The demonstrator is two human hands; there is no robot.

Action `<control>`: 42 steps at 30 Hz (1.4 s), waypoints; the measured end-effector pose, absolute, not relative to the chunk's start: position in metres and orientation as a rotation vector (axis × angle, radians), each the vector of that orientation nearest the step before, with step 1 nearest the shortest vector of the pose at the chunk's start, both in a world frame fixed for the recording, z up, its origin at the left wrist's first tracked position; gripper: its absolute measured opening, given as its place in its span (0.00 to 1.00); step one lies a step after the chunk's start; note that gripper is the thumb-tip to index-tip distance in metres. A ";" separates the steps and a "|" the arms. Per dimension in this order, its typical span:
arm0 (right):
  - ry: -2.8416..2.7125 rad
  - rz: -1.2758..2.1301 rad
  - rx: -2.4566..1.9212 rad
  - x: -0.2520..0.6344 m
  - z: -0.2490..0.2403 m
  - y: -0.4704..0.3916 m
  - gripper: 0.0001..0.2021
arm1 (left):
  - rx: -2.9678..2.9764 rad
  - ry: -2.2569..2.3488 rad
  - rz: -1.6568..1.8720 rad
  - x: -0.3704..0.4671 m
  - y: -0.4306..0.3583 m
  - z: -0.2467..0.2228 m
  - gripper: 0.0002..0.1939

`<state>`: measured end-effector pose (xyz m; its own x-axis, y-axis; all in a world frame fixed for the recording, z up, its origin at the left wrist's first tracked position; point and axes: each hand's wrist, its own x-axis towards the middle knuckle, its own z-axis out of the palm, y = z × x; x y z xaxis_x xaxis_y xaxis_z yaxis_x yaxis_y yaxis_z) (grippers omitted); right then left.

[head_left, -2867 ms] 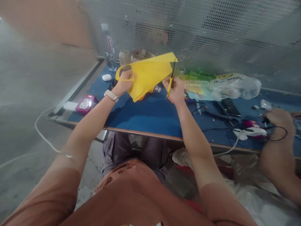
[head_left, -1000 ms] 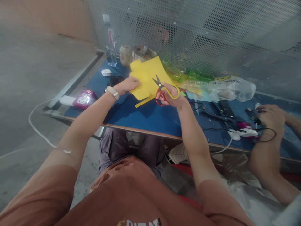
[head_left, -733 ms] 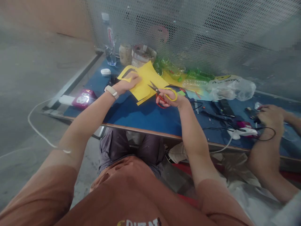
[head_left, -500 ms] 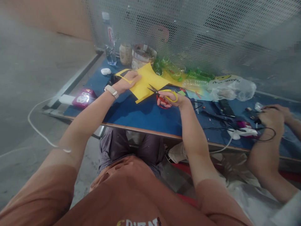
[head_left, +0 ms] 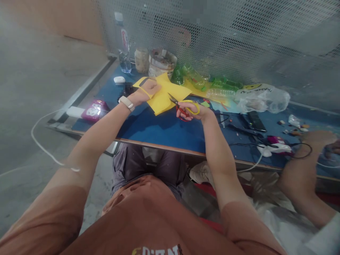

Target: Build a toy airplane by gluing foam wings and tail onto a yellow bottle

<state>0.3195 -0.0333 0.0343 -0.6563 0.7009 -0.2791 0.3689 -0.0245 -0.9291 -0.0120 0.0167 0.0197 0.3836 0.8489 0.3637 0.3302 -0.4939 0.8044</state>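
Yellow paper (head_left: 162,101) is held above the blue tabletop by my left hand (head_left: 148,88), whose fingers grip its left part. A dark shape shows on the paper beside that hand. My right hand (head_left: 188,109) is closed around scissors (head_left: 194,107) with one yellow and one red handle. Their partly open blades point up and left at the paper's right side. Whether the blades are touching the paper, I cannot tell. My left fingertips are partly hidden by the paper and hand.
Along the back stand a water bottle (head_left: 124,46), a jar (head_left: 141,61) and a round container (head_left: 162,63). Green plastic bottles (head_left: 195,76) and a plastic bag (head_left: 261,98) lie right of them. A co-worker's arm (head_left: 302,173) reaches over cables at the right.
The yellow paper has shifted and tilted slightly between my hands, its lower edge moving up a little. The co-worker's hands at the right have moved right and down.
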 end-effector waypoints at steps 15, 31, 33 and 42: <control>-1.859 1.655 -1.089 0.301 0.033 -0.043 0.40 | 2.033 0.954 1.114 -0.007 0.022 0.011 0.33; -1.952 1.529 -1.066 0.299 0.033 -0.045 0.43 | 2.064 0.916 1.148 -0.007 0.026 0.010 0.33; -1.968 1.523 -1.054 0.299 0.034 -0.047 0.42 | 2.103 0.914 1.165 -0.009 0.031 0.009 0.34; -1.905 1.686 -0.990 0.300 0.034 -0.046 0.37 | 2.183 0.846 1.175 -0.010 0.036 0.011 0.39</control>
<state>0.3005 -0.0464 0.0344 -0.6643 0.7324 -0.1494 0.2374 0.0172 -0.9713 -0.0104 0.0361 0.0114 0.4296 0.7264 0.5365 0.2788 -0.6718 0.6863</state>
